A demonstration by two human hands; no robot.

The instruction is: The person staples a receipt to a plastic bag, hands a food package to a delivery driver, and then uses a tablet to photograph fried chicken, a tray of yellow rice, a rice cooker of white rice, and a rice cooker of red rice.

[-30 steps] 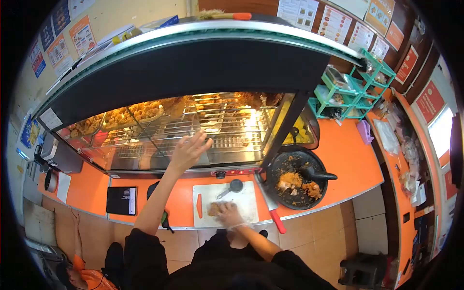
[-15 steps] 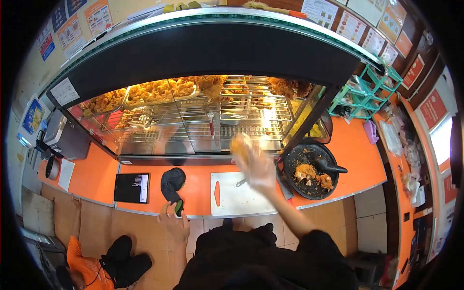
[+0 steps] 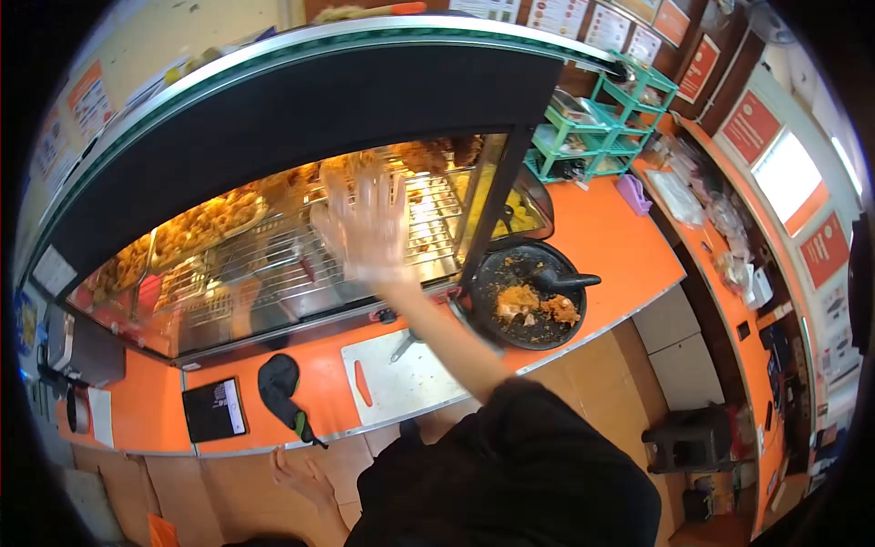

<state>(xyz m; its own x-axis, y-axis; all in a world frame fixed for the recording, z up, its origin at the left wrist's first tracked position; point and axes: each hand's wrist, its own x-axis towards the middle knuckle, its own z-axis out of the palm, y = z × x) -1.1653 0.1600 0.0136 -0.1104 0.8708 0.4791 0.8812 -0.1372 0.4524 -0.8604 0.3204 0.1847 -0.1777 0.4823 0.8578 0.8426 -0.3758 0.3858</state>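
Observation:
My right hand (image 3: 369, 232), in what looks like a clear plastic glove, is raised at the warming cabinet (image 3: 301, 109) with its fingers spread. It is blurred and overlaps the wire racks (image 3: 428, 219) and some fried chicken (image 3: 447, 153). My left hand (image 3: 303, 479) hangs below the counter's front edge, fingers apart and holding nothing. Between the hands on the counter lie a white cutting board (image 3: 415, 392), a knife (image 3: 401, 346) at its back edge and a black cloth cap (image 3: 278, 383). Right of my forearm, a black stone mortar (image 3: 497, 333) holds crushed fried chicken (image 3: 518, 303) and a pestle (image 3: 565, 282).
A tablet (image 3: 214, 407) lies on the orange counter (image 3: 620, 237) at left. Green tiered baskets (image 3: 592, 137) stand at the back right, near a purple container (image 3: 633, 194). A tray of yellow food (image 3: 521, 217) sits behind the mortar. Another person's orange clothing (image 3: 162, 531) shows at lower left.
My view has turned to the right. My right hand has moved up across the cabinet front; its fingers, earlier bunched around something yellowish, are now spread. My left hand sits lower, farther from the cap.

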